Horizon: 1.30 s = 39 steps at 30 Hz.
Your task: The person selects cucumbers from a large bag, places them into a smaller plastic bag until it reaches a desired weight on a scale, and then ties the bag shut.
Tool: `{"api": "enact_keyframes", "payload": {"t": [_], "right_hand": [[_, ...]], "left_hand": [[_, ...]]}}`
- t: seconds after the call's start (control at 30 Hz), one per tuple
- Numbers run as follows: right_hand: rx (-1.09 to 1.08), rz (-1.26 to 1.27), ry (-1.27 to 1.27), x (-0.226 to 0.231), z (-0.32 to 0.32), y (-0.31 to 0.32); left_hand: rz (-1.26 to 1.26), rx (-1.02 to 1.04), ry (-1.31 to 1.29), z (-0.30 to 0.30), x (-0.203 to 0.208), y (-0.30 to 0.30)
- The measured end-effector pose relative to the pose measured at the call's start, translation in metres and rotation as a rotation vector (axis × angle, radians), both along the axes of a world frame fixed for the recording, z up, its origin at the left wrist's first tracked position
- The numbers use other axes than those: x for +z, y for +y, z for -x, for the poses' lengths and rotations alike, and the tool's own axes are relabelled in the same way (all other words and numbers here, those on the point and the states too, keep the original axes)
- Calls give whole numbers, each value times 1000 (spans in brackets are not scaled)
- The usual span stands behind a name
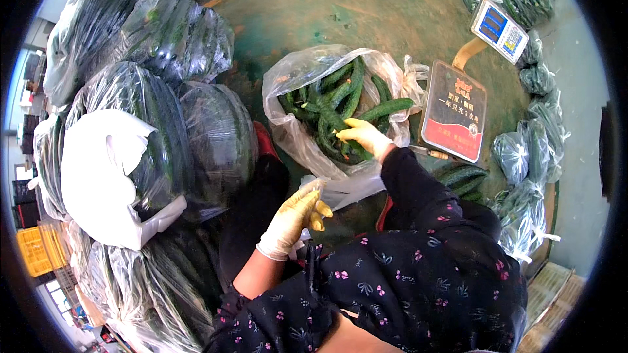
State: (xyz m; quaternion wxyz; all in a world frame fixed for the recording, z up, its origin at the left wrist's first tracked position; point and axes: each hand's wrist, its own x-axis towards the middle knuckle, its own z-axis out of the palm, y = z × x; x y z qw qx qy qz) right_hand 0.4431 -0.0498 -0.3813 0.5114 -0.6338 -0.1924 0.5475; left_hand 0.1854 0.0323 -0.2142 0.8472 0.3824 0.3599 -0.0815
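Floral top (405, 268): sleeve (412, 180) could catch the slack bag (278, 82)'s rim;
Right hand (365, 136): fingertips nearly together at a cucumber (329, 114)'s tip, inside the bag; hold unclear; a loose pinch could slip;
Left hand (296, 217): half-curled; contents I cannot tell

Soft, fairly bright light glints off the plastic bags (219, 147), while fisheye distortion bows the wall (581, 189).

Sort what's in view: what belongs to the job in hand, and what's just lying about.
Belongs to the job:
cucumbers, with the gloved right hand at them
open clear plastic bag around them
digital scale beside it, probably

Lying about:
white sheet on the filled bags, left
yellow crate, far left
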Motion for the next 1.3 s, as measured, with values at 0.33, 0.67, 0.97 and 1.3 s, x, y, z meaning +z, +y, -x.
{"api": "enact_keyframes", "payload": {"t": [0.33,0.67,0.97,1.3], "right_hand": [[-226,-647,670,139,80,-15],[995,424,-901,-68,121,-149],[1184,342,-171,62,56,-77],[-51,512,64,-25,23,46]], "left_hand": [[162,59,-156,-3,-4,1],[19,310,-68,7,-9,15],[-86,64,-8,15,-26,-5],[63,70,-119,-1,20,1]]}}
